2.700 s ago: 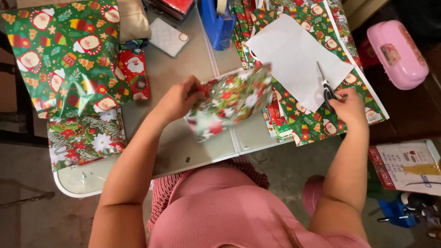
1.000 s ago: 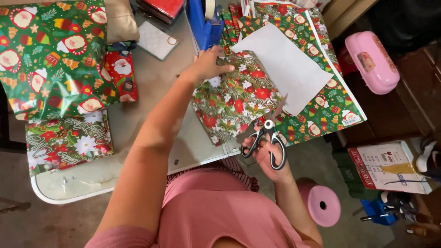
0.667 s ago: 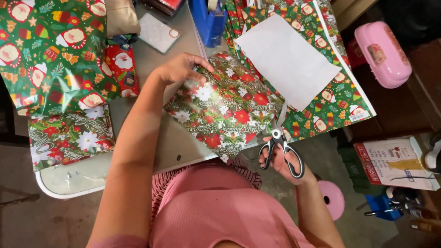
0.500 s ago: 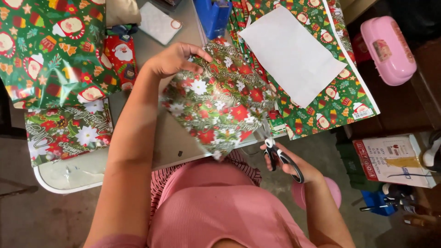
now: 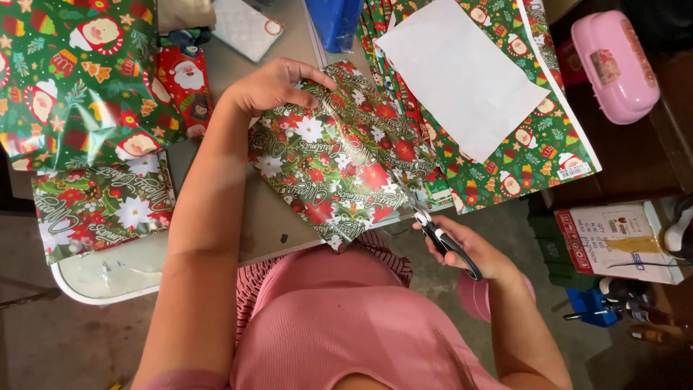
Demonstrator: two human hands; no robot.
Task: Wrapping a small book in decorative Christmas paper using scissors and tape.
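Here, left hand [image 5: 271, 87] fingers pinch wrapping paper [image 5: 336, 155]; right hand [image 5: 469, 249] fingers grip scissors [image 5: 433, 227].

White cardboard box [image 5: 613, 238] with a red edge on the floor, right of the bench. Small red packet [image 5: 184, 87] with a Santa print near the bench's far left. Flat silvery packet [image 5: 245, 25] at the far edge. White barcode label [image 5: 575, 170] on the green wrapping sheet's corner.

Grey table [image 5: 278, 217] bearing wrapping paper sheets [image 5: 79, 79]
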